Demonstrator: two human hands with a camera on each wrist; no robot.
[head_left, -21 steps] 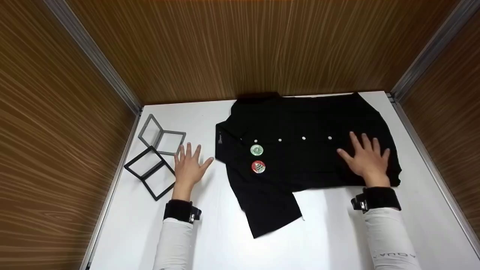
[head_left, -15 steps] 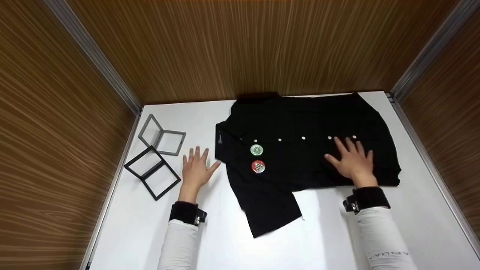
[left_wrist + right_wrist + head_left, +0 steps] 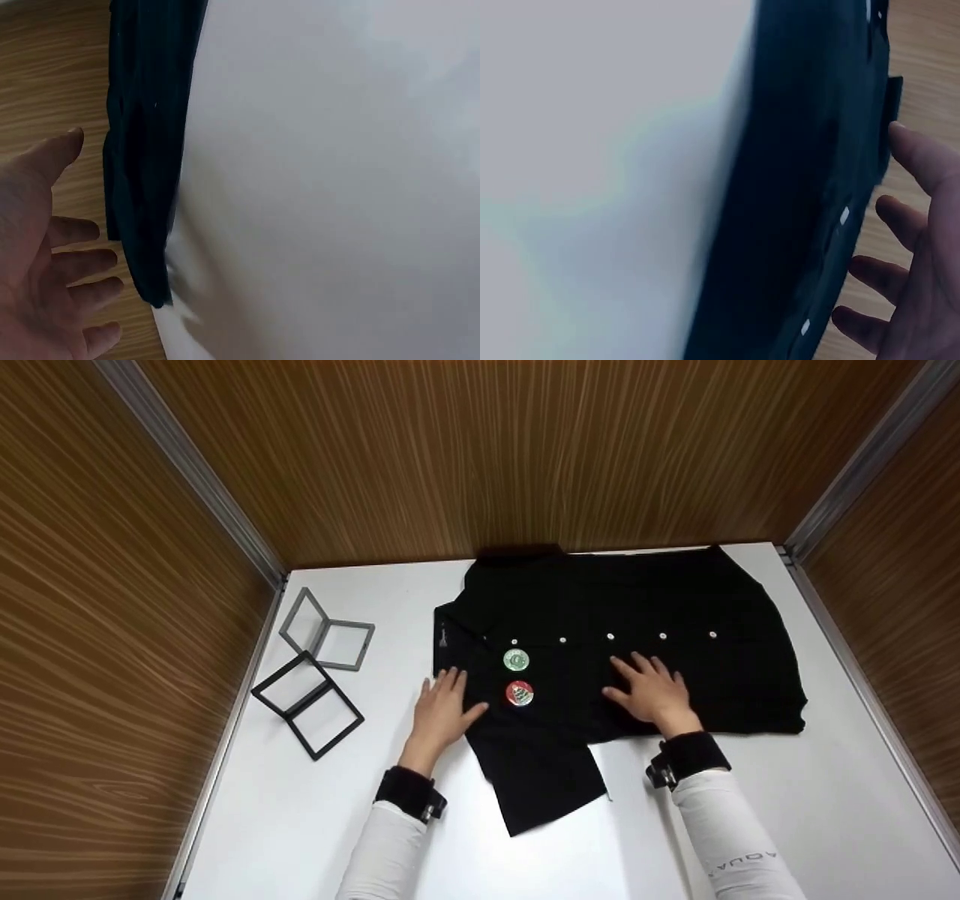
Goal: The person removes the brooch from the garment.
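Observation:
A black short-sleeved shirt (image 3: 712, 682) lies spread on the white table, its collar toward the left and one sleeve (image 3: 544, 787) toward me. White buttons run along its middle. On the chest sit a green round badge (image 3: 516, 660) and a red round badge with a tree picture (image 3: 519, 693). My left hand (image 3: 439, 714), fingers spread, is over the shirt's collar and shoulder edge. With fingers spread, my right hand (image 3: 652, 692) is over the shirt's lower front, below the buttons. Neither hand holds anything. Whether the fingertips touch the cloth I cannot tell.
At the left of the white table (image 3: 247, 825) are a grey hinged double frame (image 3: 325, 622) and a black hinged double frame (image 3: 288, 715), partly overlapping. Wood-patterned panels (image 3: 525, 457) with metal edging enclose the table at the back and both sides.
My left hand has moved right from beside the frames to the shirt's collar side. My right hand has moved left across the shirt, uncovering a button. Shirt, badges and frames stay in place.

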